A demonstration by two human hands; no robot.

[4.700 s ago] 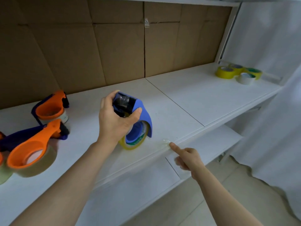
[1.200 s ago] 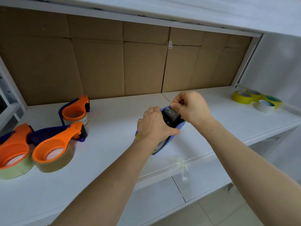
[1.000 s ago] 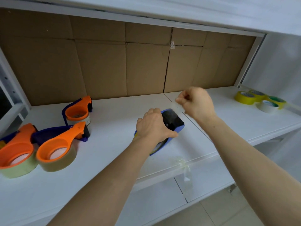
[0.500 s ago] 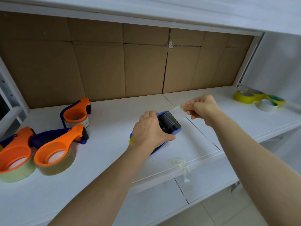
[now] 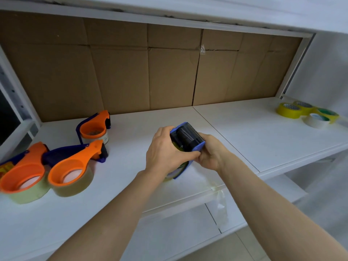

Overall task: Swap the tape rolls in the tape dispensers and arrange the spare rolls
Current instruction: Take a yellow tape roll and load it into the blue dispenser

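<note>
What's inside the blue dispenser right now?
A yellow-edged tape roll shows at the bottom of the blue dispenser, below the left hand. Both hands, the right hand too, cover most of it, so its seating can't be judged.

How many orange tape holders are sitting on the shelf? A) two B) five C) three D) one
C: three orange tape dispensers sit on the left of the shelf, one at the back, one in front of it and one at the far left edge.

Three dispensers (image 5: 71,166) left on shelf (image 5: 263,132); spare rolls (image 5: 307,113) far right.
</note>
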